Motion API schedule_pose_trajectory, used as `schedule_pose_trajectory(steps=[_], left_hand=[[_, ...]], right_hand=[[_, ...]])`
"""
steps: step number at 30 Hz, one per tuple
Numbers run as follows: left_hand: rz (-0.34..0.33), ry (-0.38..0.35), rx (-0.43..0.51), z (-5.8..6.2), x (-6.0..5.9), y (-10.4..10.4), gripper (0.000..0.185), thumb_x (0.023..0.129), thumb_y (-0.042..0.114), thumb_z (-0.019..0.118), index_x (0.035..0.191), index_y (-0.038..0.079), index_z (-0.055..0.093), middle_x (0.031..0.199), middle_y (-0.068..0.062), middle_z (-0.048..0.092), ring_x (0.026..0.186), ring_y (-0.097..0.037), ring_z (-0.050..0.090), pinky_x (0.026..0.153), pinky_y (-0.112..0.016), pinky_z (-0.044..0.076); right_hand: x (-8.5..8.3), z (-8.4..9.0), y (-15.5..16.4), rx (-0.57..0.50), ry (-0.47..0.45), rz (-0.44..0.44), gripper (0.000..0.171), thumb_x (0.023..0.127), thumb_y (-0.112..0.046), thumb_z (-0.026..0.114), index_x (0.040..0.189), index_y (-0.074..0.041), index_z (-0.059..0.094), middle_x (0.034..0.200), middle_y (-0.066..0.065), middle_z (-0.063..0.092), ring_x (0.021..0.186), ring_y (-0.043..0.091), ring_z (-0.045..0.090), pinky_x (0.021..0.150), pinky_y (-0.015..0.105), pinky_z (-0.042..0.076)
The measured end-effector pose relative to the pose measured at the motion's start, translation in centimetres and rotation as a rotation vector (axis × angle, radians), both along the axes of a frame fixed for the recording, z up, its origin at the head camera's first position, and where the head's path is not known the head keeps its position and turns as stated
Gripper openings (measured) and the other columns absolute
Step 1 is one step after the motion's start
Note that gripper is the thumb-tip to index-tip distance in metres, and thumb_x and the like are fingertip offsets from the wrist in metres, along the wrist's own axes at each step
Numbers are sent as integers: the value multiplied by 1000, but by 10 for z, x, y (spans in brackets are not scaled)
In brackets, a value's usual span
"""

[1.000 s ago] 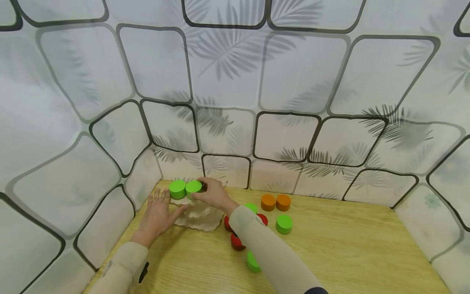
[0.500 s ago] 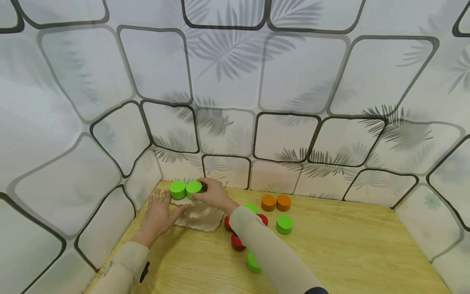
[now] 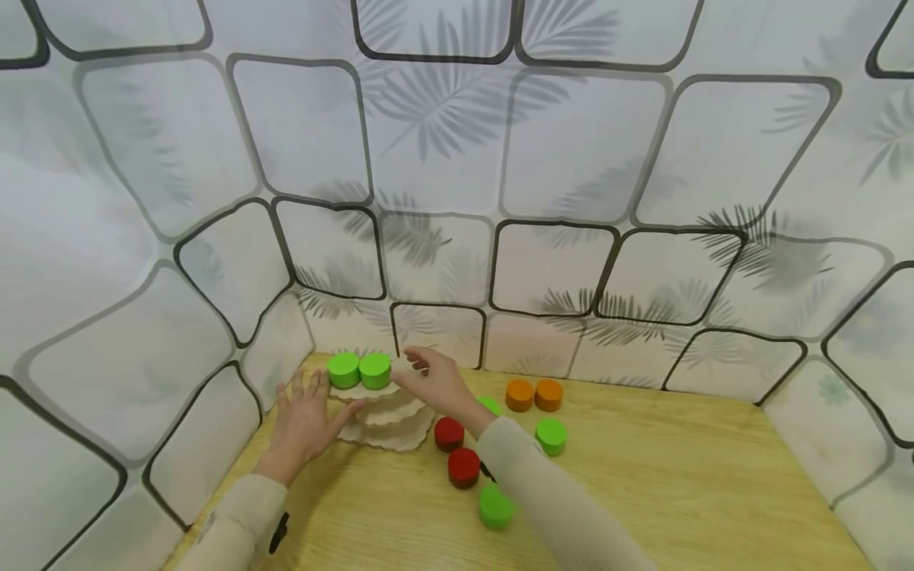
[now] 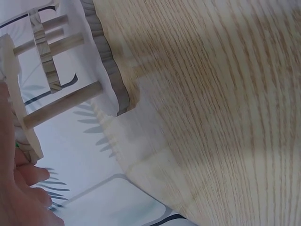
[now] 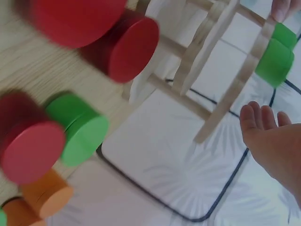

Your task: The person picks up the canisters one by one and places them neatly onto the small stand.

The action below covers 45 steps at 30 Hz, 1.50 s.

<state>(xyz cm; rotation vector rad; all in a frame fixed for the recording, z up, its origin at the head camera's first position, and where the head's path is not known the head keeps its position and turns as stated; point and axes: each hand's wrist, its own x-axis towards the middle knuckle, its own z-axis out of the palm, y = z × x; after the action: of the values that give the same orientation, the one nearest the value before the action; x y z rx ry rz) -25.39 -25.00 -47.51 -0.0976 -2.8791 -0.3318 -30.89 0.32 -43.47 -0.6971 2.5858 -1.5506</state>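
A three-tier wooden stand [image 3: 395, 434] with wavy-edged shelves and round posts stands in the back left corner. On its top shelf two green cylinders [image 3: 375, 371] sit side by side. My left hand [image 3: 307, 420] holds the top shelf's left end, thumb along the front edge; in the left wrist view its fingers [image 4: 33, 175] curl round the board's end. My right hand [image 3: 437, 385] hovers at the shelf's right end, apart from the cylinders. Its fingers [image 5: 256, 115] are loosely bent and hold nothing in the right wrist view.
Red cylinders [image 3: 464, 468] lie on the wooden table [image 3: 678, 476] right of the stand. Green cylinders [image 3: 551, 436] and two orange cylinders [image 3: 548, 395] stand farther right. My right sleeve covers part of this group. Patterned wall panels [image 3: 443, 262] enclose the back and sides.
My right hand has let go of the right green cylinder and moved a little to the right. The left hand stays at the shelf. Both green cylinders remain on top.
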Motion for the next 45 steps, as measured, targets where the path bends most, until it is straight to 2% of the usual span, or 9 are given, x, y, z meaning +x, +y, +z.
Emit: schedule_pose_trajectory(steps=[7,11,17,21,28,35,45], left_hand=[[-28,-38,32,1,-2,0,107,102,73,47,158,-16,31,163,-38,32,153,-66,16,122,-80,11],[-34,-71,22,4,-3,1,111,101,74,46,158,-19,25,162,-41,30,151,-68,19,121,-80,13],[-16,-115,-14,8,-6,3,115,101,77,41,159,-20,20,163,-41,25,151,-68,16,119,-83,13],[-11,-132,-24,9,-7,4,116,100,79,39,159,-19,20,164,-42,23,153,-66,14,119,-84,12],[-23,-134,-20,9,-6,5,117,100,79,40,158,-20,20,164,-43,22,154,-64,12,119,-84,11],[-38,-137,-12,9,-7,3,118,99,79,42,158,-21,20,163,-44,21,154,-65,12,119,-84,10],[-43,-132,-31,12,-5,4,117,99,79,43,156,-22,24,162,-45,24,153,-64,16,118,-83,15]], right_hand=[[17,-6,48,48,28,4,58,100,-35,72,148,-5,59,146,19,64,128,40,63,109,58,52],[28,-12,73,85,49,3,53,100,-31,72,145,-4,61,143,19,66,128,39,64,109,58,52],[43,-25,105,158,71,-1,52,102,-32,71,144,-4,63,144,17,65,129,39,63,108,58,52],[53,-35,120,226,84,45,53,101,-35,72,143,-4,63,144,17,65,133,40,61,111,61,50],[71,-51,138,295,17,134,69,95,-47,78,147,-7,60,150,12,62,139,36,58,114,59,48],[86,-64,147,335,-51,180,79,89,-44,85,152,-7,56,151,14,59,133,38,60,109,58,51],[97,-80,157,303,-40,202,80,86,-40,88,152,-8,55,147,9,63,126,34,62,109,52,53]])
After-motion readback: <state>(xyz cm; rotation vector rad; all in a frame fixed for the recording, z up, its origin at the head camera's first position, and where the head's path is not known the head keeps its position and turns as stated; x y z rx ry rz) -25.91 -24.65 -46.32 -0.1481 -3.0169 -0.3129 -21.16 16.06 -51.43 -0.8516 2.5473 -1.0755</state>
